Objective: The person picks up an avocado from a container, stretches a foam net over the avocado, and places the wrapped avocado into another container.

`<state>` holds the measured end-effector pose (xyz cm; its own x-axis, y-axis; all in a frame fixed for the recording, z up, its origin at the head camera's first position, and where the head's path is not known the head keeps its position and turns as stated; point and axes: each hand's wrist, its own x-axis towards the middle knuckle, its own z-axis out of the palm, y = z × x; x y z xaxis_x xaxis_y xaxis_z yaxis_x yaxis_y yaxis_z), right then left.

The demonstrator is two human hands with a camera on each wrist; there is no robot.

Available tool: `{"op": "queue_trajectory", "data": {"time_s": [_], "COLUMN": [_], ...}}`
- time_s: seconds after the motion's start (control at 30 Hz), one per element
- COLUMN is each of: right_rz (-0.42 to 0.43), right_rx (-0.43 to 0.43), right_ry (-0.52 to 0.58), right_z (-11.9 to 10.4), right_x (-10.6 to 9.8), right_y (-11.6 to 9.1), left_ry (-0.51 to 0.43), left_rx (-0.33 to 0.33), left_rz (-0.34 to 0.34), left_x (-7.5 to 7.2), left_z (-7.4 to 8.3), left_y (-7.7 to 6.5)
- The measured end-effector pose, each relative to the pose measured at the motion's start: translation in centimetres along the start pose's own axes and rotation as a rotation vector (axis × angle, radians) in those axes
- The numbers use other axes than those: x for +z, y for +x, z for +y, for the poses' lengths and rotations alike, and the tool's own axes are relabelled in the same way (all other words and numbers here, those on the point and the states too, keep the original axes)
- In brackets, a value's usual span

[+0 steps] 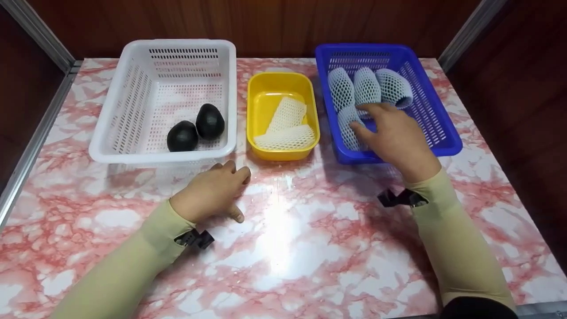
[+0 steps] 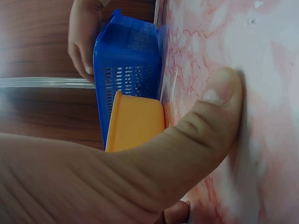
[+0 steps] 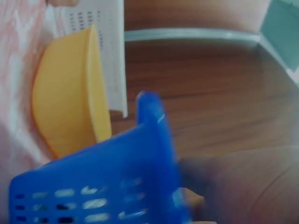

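Note:
My right hand hangs over the front of the blue basket, thumb and fingers apart. Beneath it, its thumb is nearest to a foam net sleeve; contact cannot be made out. Behind lie more plump sleeves: one at the left, one in the middle and one at the right. What fills them is unclear. On the table, in front of the white basket, my left hand rests with nothing in it, its thumb stretched out.
Two dark avocados, one lower and one upright, lie in the white basket's front right corner. Between the baskets stands a yellow tub holding flat white net sleeves. Wood-look panels border the marbled table.

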<state>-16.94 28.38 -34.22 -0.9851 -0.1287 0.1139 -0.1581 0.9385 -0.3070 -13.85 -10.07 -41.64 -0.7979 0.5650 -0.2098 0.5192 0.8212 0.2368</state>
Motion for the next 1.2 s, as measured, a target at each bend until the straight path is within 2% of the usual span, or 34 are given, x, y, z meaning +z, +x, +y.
{"op": "queue_trajectory", "data": {"time_s": [0.07,0.13,0.2,0.27,0.33,0.4,0.53,0.6,0.67,0.9,1.2], "right_rz": [0.079,0.157,0.221,0.241,0.199,0.099,-0.100,-0.152,-0.187,-0.338,-0.397], "right_rx": [-0.029,-0.099,-0.222,-0.368,-0.505,-0.613,-0.736,-0.756,-0.742,-0.594,-0.530], "right_ry": [0.014,0.059,0.104,0.137,0.158,0.169,0.119,0.079,0.049,-0.015,-0.019], "right_z": [-0.9,-1.9,-2.9,-3.9,-4.9,-5.6,-6.1,-6.0,-5.7,-4.2,-4.2], "right_x": [-0.2,-0.2,0.1,0.5,1.0,1.7,3.5,4.5,5.4,7.5,8.1], "right_y": [-0.8,-1.5,-2.3,-2.9,-3.6,-4.2,-4.8,-4.6,-4.3,-3.5,-3.0], "left_ry": [0.000,0.002,0.004,0.003,-0.001,-0.009,-0.012,-0.008,-0.009,-0.022,0.006], "left_rx": [0.001,0.004,0.004,0.004,0.003,-0.002,0.000,0.003,0.005,0.001,-0.004], "left_rz": [0.000,0.000,-0.002,-0.002,0.001,0.001,0.004,0.003,0.001,-0.010,-0.004], "left_x": [0.0,0.0,0.0,0.0,0.0,-0.1,-0.2,-0.2,-0.2,-0.2,-0.2], "left_z": [0.0,0.0,0.1,0.1,0.1,0.1,0.2,0.3,0.3,0.4,0.3], "left_y": [0.0,-0.1,-0.1,-0.1,-0.2,-0.2,-0.2,-0.3,-0.3,-0.2,-0.2]}}
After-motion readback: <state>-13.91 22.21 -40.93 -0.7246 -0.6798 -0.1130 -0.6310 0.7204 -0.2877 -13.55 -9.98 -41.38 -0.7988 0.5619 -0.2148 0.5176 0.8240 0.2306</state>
